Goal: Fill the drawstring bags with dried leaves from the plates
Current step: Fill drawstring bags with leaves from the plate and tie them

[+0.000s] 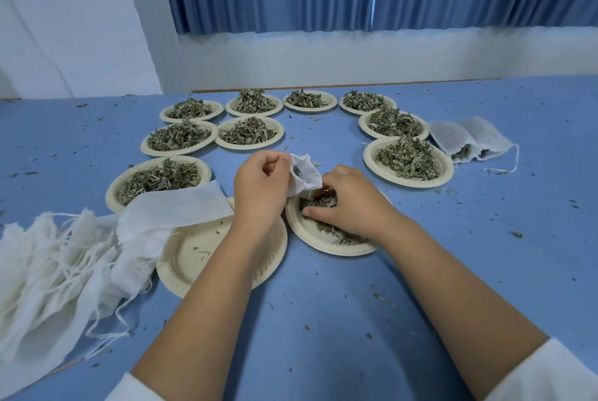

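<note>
Left hand: raised above the tabletop, wrist bent, fingers pinching the rim of a white drawstring bag and holding its mouth open just over the far edge of the near plate.

Right hand: palm down on that plate, fingers curled round a clump of dried leaves beside the bag mouth.

Two filled bags lie at the right. Unfilled bags are piled at the left.
</note>
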Demonstrator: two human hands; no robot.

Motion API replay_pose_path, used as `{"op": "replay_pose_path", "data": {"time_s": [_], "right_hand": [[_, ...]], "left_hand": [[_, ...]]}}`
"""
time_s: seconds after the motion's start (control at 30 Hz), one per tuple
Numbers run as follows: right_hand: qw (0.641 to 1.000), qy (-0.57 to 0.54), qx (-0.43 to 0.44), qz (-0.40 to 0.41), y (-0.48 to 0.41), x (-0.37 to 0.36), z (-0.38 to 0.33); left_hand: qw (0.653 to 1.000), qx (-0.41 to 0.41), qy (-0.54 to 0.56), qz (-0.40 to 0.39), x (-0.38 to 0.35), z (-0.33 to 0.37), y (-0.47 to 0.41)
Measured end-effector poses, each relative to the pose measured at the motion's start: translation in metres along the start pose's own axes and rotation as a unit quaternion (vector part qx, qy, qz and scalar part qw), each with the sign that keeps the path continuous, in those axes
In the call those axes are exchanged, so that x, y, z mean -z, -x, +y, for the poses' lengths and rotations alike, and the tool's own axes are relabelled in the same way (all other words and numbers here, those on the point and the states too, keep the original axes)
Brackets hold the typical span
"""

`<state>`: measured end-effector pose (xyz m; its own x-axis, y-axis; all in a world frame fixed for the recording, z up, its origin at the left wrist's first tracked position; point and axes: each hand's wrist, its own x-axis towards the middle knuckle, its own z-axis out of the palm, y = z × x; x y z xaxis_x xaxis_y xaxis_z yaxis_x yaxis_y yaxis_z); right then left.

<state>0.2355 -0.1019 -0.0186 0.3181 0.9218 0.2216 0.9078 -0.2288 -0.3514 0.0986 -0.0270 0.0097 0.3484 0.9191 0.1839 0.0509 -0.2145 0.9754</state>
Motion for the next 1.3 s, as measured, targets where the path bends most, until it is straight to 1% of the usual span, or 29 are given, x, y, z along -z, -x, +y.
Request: {"op": "replay_pose_path", "data": {"time_s": [0.07,0.13,0.23,0.43,0.53,0.63,0.77,0.9,1.0,1.23,1.3], "right_hand": [[1.0,0.012,-0.009,-0.013,-0.001,-0.003,-0.001],[1.0,-0.003,-0.01,-0.021,0.0,-0.002,-0.002],[0.999,-0.043,-0.011,-0.016,0.001,0.001,-0.001],[0.997,-0.066,-0.028,-0.011,0.002,0.006,0.002],[0.995,-0.097,-0.037,0.009,0.002,0.013,0.003],[0.987,-0.143,-0.052,0.047,0.001,0.02,0.002],[0.97,-0.214,-0.071,0.087,0.001,0.027,0.003],[0.943,-0.286,-0.083,0.147,0.002,0.037,0.004],[0.921,-0.339,-0.077,0.176,0.003,0.042,0.002],[0.886,-0.42,-0.031,0.195,0.006,0.033,-0.022],[0.883,-0.426,-0.028,0.193,0.006,0.027,-0.029]], "left_hand": [[1.0,-0.004,0.004,0.0,0.0,-0.001,0.0],[1.0,-0.013,0.008,0.008,0.001,-0.001,-0.001],[0.999,-0.021,0.016,0.029,0.002,-0.001,-0.003],[0.999,-0.019,0.032,0.038,0.003,-0.002,-0.004],[0.999,-0.02,0.032,0.033,0.002,-0.003,-0.005],[0.999,-0.019,0.028,0.031,0.002,-0.004,-0.005],[0.999,-0.017,0.025,0.031,0.002,-0.004,-0.006],[0.999,-0.012,0.024,0.024,0.002,-0.002,-0.004],[1.0,-0.019,0.014,0.016,0.002,-0.002,-0.003],[1.0,-0.007,0.005,-0.01,-0.006,0.001,0.004],[1.0,-0.008,0.005,-0.017,-0.009,0.002,0.006]]}}
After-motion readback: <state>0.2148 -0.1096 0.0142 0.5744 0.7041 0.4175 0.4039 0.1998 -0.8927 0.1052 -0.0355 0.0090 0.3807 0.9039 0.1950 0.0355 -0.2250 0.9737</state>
